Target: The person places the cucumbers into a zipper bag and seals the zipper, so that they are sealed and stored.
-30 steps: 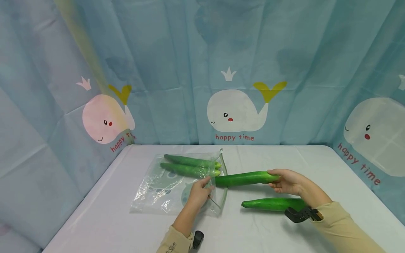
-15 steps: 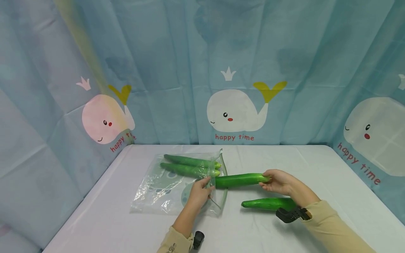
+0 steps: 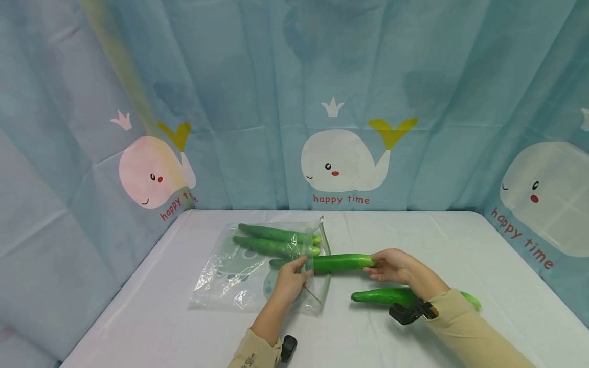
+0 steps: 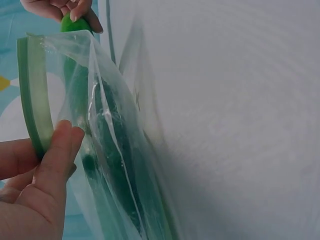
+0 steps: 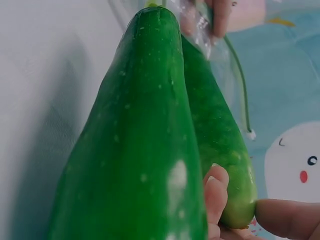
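A clear zip bag (image 3: 216, 283) with a green zip edge lies flat on the table, its mouth to the right. Two cucumbers (image 3: 271, 248) are inside it. My left hand (image 3: 291, 281) pinches the bag's rim between thumb and fingers, lifting it, as the left wrist view shows. My right hand (image 3: 393, 267) grips the pale end of a third cucumber (image 3: 342, 262), whose darker end is inside the bag behind my left hand. Another cucumber (image 3: 375, 296) lies on the table under my right wrist, partly covered by it; it looms large in the right wrist view.
The white tabletop (image 3: 152, 317) carries the bag and the loose cucumber. A blue curtain (image 3: 257, 102) printed with whales surrounds the table at the back and sides. Black straps with cameras sit on both wrists.
My right hand has moved left, sliding its cucumber deeper into the bag. The left hand keeps its place at the bag's rim. More of the loose cucumber shows beyond my right wrist.
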{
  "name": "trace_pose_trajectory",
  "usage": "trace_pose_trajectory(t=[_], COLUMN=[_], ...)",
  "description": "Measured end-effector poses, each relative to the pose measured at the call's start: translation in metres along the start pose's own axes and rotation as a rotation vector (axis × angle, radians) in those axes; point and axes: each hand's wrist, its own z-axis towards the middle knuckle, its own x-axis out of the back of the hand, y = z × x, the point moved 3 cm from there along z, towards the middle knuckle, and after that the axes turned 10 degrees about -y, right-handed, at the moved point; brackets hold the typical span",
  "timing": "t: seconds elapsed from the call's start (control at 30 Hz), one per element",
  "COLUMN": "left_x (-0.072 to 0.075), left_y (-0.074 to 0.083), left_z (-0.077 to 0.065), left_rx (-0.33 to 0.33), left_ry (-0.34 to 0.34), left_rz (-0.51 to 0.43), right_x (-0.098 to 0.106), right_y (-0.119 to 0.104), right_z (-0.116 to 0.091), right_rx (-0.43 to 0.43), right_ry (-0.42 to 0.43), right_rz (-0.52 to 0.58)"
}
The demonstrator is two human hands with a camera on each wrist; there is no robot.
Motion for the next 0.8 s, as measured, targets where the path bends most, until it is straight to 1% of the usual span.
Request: trace_pose_trajectory(t=[0.13, 0.23, 0.43, 0.63, 0.8], left_x=[0.0, 0.0, 0.0, -0.001, -0.001], left_y=[0.002, 0.003, 0.003, 0.003, 0.004], left_z=[-0.001, -0.001, 0.0, 0.0, 0.0], left_rx=[-0.005, 0.0, 0.011, 0.019, 0.021], left_ry=[-0.002, 0.0, 0.001, 0.005, 0.014], left_rz=[-0.002, -0.002, 0.003, 0.004, 0.012], right_x=[-0.005, -0.009, -0.017, -0.025, -0.029], right_y=[0.0, 0.001, 0.002, 0.002, 0.003], right_z=[0.007, 0.012, 0.019, 0.025, 0.029], right_rx=[-0.008, -0.022, -0.046, -0.056, -0.055], right_ry=[0.006, 0.006, 0.048, 0.085, 0.061], right_rz=[-0.027, -0.075, -0.153, -0.158, -0.171])
